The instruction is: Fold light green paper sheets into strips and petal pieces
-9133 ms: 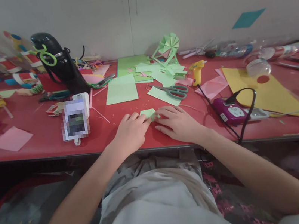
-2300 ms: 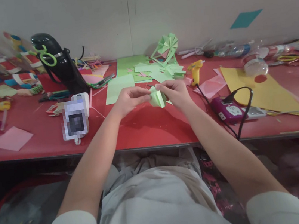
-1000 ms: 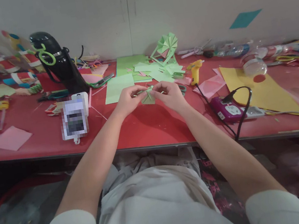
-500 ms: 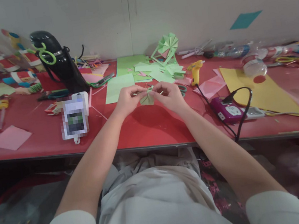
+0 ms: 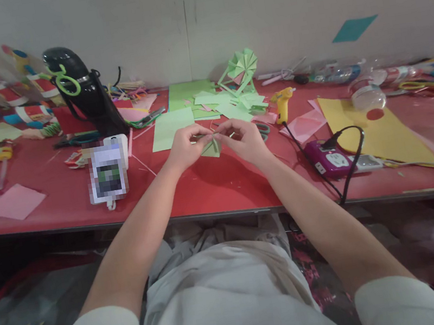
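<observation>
A small piece of folded green paper is pinched between my two hands above the red table. My left hand grips its left side with thumb and fingertips. On the other side, my right hand pinches it the same way, and the fingers partly cover it. Scissors lie just beyond my right hand, mostly hidden. Behind the hands are a light green sheet, several green scraps and a folded green paper wheel on legs.
At left stand a black bottle and a blurred-out phone, with pink paper further left. To the right are a yellow glue gun, a purple power strip with a black cable, yellow card and a plastic bottle.
The folded green paper has tilted between my fingers and shows a narrower face. My hands have stayed in nearly the same place.
</observation>
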A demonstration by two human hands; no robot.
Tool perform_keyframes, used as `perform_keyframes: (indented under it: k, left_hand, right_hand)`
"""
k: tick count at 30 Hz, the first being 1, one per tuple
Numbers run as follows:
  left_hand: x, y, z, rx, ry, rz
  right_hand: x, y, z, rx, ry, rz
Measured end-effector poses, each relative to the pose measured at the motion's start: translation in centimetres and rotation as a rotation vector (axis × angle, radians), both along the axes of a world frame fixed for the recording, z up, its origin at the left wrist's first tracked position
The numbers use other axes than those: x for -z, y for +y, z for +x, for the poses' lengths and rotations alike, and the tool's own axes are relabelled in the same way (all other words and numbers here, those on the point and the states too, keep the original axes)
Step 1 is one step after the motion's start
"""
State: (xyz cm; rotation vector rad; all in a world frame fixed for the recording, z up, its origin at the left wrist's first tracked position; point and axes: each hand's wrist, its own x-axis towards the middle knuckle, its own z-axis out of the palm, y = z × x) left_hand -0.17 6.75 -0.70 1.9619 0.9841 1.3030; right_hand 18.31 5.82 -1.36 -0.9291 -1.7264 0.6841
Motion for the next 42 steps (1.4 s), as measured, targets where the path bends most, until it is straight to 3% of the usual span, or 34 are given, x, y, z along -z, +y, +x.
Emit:
perform_keyframes:
  k: [16,33,42]
  left_hand:
    - [0.69,0.66,-0.15,0.066,-0.188,-0.087]
    - [0.31,0.44,-0.16,-0.066,-0.256,-0.125]
    - [0.35,0.83,-0.48,0.001,-0.233,-0.154]
  right_hand:
    - [-0.06,0.23,0.15,0.099,0.041,0.036]
    - [0.14,0.35,0.31,0.105,0.02,0.064]
    - [0.36,0.37,0.2,-0.018,0.151,-0.037]
